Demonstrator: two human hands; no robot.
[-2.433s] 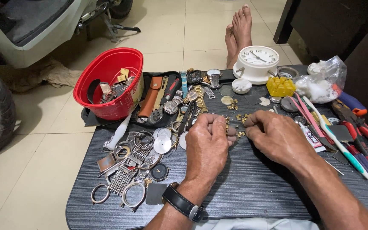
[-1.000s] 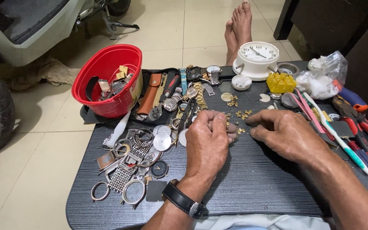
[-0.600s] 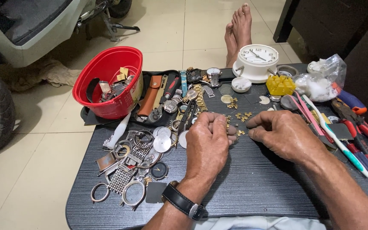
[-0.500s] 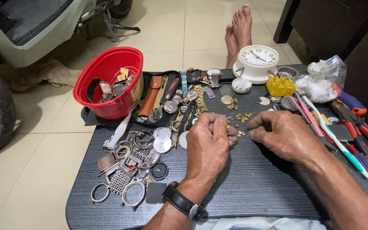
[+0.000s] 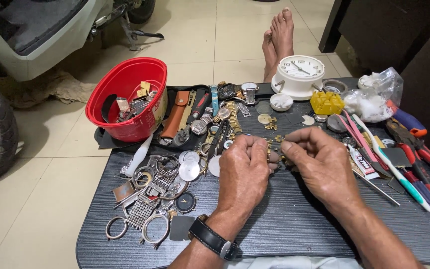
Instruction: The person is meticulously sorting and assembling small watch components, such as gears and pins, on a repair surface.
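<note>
Head view: small gold watch-band links (image 5: 274, 142), pinched between both sets of fingers above the tabletop (image 5: 294, 219); left hand (image 5: 245, 172) and right hand (image 5: 322, 162) closed on them, exact grip seemingly fingertip-only. Loose gold links (image 5: 269, 122) just beyond. Watch cases and rings (image 5: 155, 199) left, red bowl (image 5: 128, 97) farther, white clock (image 5: 299, 74) behind, tools (image 5: 414, 164) right.

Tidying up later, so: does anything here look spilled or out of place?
Yes. Loose watch cases, rings and mesh bands lie scattered at the table's left edge, some near the rim. Small gold links lie strewn beyond both hands, left and right.
</note>
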